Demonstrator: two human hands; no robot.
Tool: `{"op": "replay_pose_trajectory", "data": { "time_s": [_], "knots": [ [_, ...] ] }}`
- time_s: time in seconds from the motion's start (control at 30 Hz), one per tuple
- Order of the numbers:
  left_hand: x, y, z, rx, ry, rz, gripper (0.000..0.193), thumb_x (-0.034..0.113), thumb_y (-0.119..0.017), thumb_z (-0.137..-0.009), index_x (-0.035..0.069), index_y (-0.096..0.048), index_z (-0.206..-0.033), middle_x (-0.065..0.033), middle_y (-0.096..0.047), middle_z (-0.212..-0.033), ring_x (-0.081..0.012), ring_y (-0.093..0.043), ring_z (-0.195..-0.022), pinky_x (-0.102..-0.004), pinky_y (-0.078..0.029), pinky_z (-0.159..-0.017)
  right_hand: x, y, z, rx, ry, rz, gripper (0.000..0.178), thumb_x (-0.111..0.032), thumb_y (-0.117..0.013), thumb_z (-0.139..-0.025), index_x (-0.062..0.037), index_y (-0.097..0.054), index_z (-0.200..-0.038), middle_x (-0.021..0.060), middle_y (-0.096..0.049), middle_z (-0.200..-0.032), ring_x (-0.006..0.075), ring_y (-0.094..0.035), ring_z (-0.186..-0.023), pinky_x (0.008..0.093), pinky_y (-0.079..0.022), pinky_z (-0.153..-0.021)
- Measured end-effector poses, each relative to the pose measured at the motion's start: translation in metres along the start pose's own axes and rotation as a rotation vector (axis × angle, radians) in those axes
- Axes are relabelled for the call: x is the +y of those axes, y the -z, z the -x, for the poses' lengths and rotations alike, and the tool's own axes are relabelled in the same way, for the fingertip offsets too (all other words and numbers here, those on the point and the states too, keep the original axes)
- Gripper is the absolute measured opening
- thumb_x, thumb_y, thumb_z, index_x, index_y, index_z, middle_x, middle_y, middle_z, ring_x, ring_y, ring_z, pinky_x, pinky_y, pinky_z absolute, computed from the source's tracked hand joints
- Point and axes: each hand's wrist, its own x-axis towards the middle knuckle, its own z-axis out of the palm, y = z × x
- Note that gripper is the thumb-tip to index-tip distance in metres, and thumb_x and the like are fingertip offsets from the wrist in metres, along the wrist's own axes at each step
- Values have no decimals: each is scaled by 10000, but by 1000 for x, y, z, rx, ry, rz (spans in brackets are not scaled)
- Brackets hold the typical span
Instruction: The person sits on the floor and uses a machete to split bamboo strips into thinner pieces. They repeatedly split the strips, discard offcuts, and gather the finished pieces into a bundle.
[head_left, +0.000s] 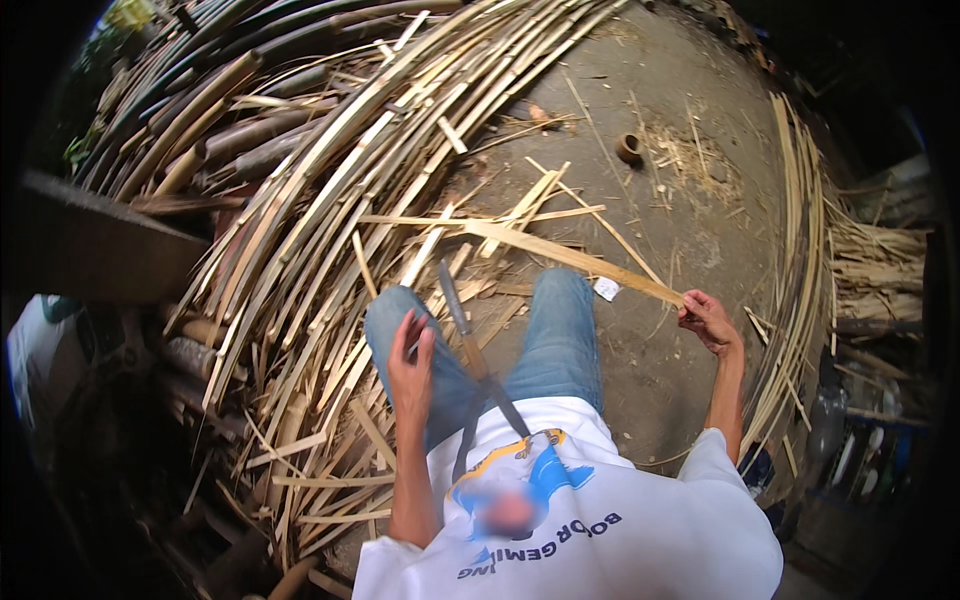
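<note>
My right hand is out to the right, its fingers closed on the end of a long, flat bamboo strip. The strip slants away to the far left, across the space beyond my knees. My left hand is raised by my left knee, fingers apart and nothing seen in them. Just right of it, a long knife-like tool with a dark, narrow blade and a lighter middle part stands over my lap, apart from the hand. Its lower end meets dark crossing pieces against my shirt; how they join is blurred.
A big heap of split bamboo strips runs along the left, with round poles behind. Short offcuts lie beyond my knees. A brown hollow bamboo piece sits by shavings. More long strips line the right.
</note>
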Motion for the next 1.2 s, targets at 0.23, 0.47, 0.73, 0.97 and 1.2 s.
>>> {"op": "replay_pose_trajectory", "data": {
  "time_s": [0.23,0.47,0.73,0.97,1.2],
  "knots": [
    [50,47,-52,231,-179,696,392,170,-564,-1021,-21,-504,-1358,-216,-684,-1167,-309,-717,-999,-398,-647,-847,10,-225,-86,-542,-15,81,262,-296,-668,-979,-73,-640,-1113,42,-691,-957,136,-667,-839,313,-568,-765],
    [106,147,14,772,-636,321,441,194,-581,-1025,-8,-480,-1404,-193,-670,-1185,-266,-705,-988,-410,-604,-901,163,-375,-188,-259,173,738,528,-307,-658,-938,-87,-486,-1386,231,-619,-1213,364,-653,-1092,483,-540,-920],
    [56,171,58,938,-416,-39,408,173,-512,-1057,-46,-486,-1400,-177,-685,-1120,-227,-700,-932,-343,-582,-871,223,-397,-166,-179,221,1020,812,-151,-702,-832,-149,-259,-1513,334,-501,-1271,533,-577,-1109,548,-490,-937],
    [40,124,42,630,-342,-388,671,497,-480,-1011,35,-418,-1493,-218,-471,-1460,-251,-565,-1119,-456,-485,-912,161,-365,-140,-170,155,650,511,-250,-684,-848,-34,-523,-1282,192,-627,-937,382,-643,-904,480,-524,-805],
    [17,52,24,239,-234,183,744,693,-353,-996,20,-661,-1070,10,-416,-800,-132,-350,-786,-296,-287,-767,22,-360,10,-517,129,-136,288,-269,-541,-1040,-22,-559,-1185,17,-509,-725,106,-557,-542,306,-558,-504]
  ]
}}
